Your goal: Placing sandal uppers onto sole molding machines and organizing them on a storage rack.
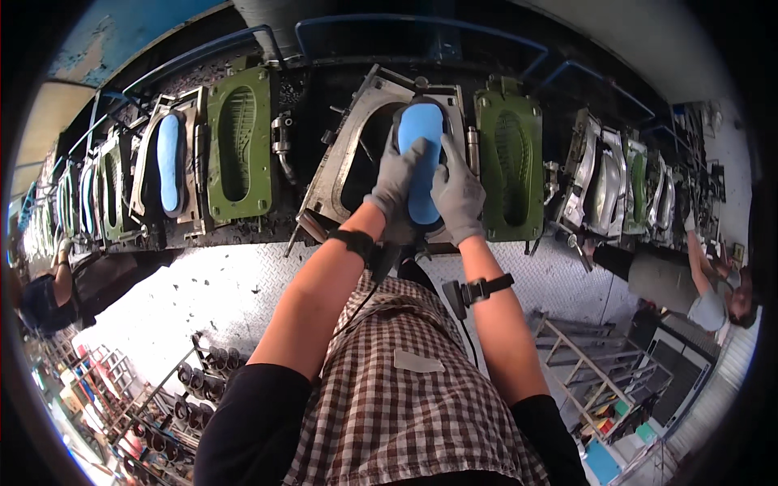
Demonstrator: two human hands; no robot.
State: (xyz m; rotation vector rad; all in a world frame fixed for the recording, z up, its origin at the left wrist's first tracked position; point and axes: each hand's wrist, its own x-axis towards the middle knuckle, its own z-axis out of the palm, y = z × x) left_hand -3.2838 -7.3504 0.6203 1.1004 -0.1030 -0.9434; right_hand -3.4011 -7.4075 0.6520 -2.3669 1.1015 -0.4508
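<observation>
At the far left of the room, a co-worker [49, 300] in dark clothing stands by the line of moulds. Below, a metal rack [160, 382] carries dark items too small to make out, and pale, speckled, patterned metal floor [235, 279] runs along our side. Moving right on the dark surface [306, 150], we see a second blue piece [168, 162] lying in a mould, then a green mould half [239, 142] with a ribbed sole-shaped hollow.

In the middle, over an open metal frame [328, 186], we hold up a blue sole-shaped piece [423, 194]. Our gloved left hand [395, 176] is partly closed around its left edge, thumb laid across the top; our gloved right hand [459, 190] is half curled against its right edge.

Beyond it comes another green mould half [509, 162], then silver moulds [608, 186]. A blue rail [413, 18] runs behind. At far right, another co-worker [707, 308] reaches toward the line, with a grey cabinet [674, 368] below.
</observation>
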